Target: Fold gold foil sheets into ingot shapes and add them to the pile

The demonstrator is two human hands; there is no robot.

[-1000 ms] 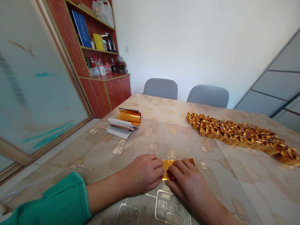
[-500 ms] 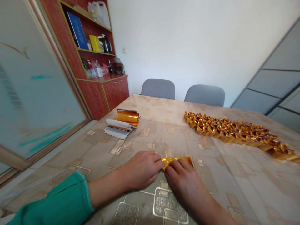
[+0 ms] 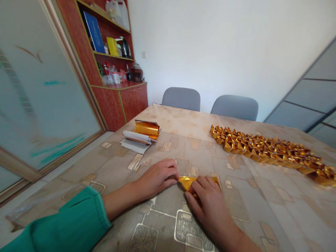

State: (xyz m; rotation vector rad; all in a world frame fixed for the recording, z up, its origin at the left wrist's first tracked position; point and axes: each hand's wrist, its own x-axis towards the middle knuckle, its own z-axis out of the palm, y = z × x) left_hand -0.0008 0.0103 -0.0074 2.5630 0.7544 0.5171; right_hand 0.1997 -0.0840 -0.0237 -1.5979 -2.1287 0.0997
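A broad white wall (image 3: 215, 45) stands at the far side, and before it is a long table (image 3: 252, 185) under a beige cover patterned with rounded rectangles. At the far left there is a reddish-brown wooden cabinet (image 3: 107, 103) with open shelves. Two grey chairs (image 3: 181, 99) with rounded backs stand behind the far edge of the table. On the right part of the table, many folded pieces of shiny gold paper (image 3: 265, 148) lie close together in a long block. On the far left part lies a loose bundle of gold and white paper sheets (image 3: 147, 130), partly curled.

At the near middle, the left hand (image 3: 160, 175), below a green sleeve (image 3: 78, 217), has its fingertips closed upon the left corner of a small, flat, folded gold paper (image 3: 187, 182). The right hand (image 3: 208, 196) rests over the right part of this paper, its fingers curled; since it covers much, I cannot tell if it grips or only presses.
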